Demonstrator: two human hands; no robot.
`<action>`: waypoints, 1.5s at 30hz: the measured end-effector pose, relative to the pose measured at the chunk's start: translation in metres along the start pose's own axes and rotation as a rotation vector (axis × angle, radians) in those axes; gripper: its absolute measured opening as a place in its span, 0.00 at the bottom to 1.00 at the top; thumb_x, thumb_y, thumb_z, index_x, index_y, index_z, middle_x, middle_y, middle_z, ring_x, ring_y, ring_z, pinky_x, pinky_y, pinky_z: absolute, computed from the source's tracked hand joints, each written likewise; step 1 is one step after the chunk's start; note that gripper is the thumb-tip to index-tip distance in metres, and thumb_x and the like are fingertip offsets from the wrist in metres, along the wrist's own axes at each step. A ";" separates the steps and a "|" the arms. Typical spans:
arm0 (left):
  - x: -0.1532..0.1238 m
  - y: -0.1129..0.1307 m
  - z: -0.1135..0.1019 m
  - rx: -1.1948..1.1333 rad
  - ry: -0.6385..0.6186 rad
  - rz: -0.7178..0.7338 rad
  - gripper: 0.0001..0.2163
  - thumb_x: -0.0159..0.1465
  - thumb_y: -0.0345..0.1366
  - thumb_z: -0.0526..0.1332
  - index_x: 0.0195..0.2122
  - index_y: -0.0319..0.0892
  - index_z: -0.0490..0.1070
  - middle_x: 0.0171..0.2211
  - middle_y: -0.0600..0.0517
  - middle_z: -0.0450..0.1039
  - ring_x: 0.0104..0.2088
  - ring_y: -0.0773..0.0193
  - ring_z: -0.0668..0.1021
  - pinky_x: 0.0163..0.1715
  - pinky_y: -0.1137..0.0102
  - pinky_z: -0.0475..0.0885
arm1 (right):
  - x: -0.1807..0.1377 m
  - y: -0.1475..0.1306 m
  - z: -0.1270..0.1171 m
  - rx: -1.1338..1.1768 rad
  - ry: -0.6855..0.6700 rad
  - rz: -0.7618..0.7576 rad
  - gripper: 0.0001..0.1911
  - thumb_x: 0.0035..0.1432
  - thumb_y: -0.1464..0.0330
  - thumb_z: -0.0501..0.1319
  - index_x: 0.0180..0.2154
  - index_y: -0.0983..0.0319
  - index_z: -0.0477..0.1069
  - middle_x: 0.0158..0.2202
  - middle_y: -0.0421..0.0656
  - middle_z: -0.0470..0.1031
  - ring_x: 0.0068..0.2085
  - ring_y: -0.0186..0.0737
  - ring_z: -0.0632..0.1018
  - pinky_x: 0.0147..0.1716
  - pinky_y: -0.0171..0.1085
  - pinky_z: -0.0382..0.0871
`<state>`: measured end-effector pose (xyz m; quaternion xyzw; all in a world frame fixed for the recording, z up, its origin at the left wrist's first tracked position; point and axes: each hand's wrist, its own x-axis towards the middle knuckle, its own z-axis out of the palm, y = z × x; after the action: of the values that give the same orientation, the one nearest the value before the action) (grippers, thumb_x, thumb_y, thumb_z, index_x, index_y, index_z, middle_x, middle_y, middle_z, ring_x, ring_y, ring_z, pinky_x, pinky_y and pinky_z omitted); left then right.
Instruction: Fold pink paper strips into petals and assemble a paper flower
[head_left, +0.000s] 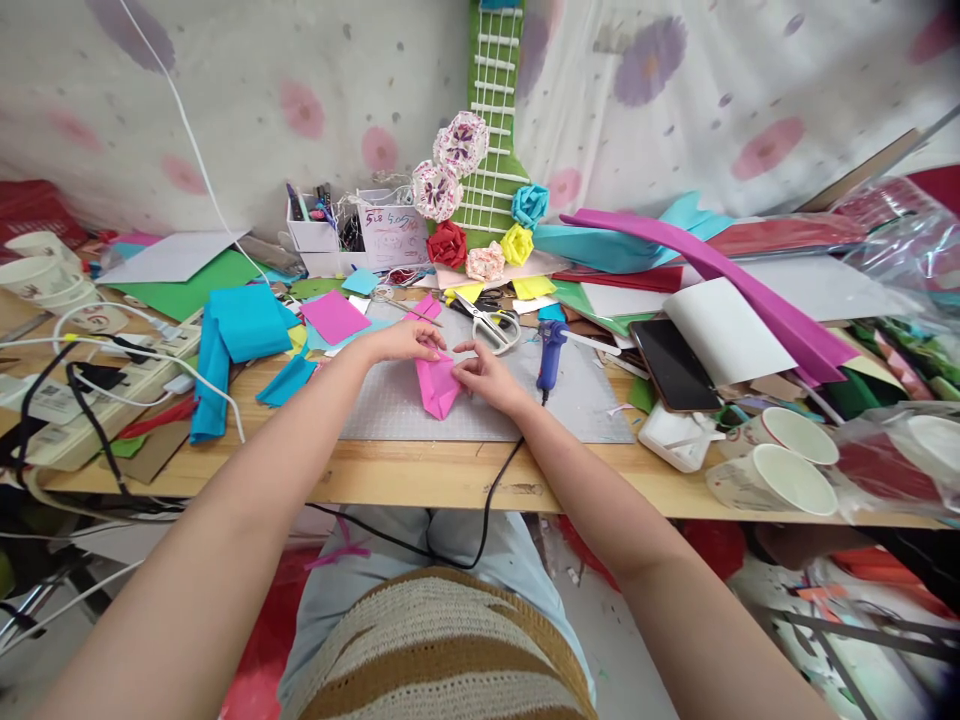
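Observation:
A folded piece of bright pink paper is between my two hands, over the grey cutting mat. My left hand bends down onto its upper edge, with the fingertips closed on it. From the right, my right hand pinches the paper's side between thumb and fingers. A blue glue gun stands on the mat just right of my right hand, its cord running down over the table edge. Scissors with whitish handles lie behind my hands, and another pink piece lies near them.
Blue folded paper and a magenta square lie to the left, near a power strip with cables. A phone and paper cups are at right. Paper flowers stand at the back against a green panel.

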<state>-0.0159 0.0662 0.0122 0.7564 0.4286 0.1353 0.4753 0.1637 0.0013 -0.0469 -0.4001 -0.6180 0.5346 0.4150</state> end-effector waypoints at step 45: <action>-0.056 -0.048 0.039 0.605 0.448 0.273 0.07 0.55 0.31 0.57 0.36 0.43 0.66 0.37 0.50 0.71 0.40 0.60 0.70 0.41 0.66 0.65 | -0.003 -0.001 0.002 -0.878 0.126 -0.175 0.05 0.52 0.72 0.57 0.32 0.61 0.72 0.31 0.40 0.73 0.34 0.36 0.70 0.35 0.34 0.62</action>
<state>-0.0508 0.0077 -0.0362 0.8640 0.4376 0.2264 0.1034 0.1630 -0.0025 -0.0467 -0.5162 -0.7912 0.1591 0.2865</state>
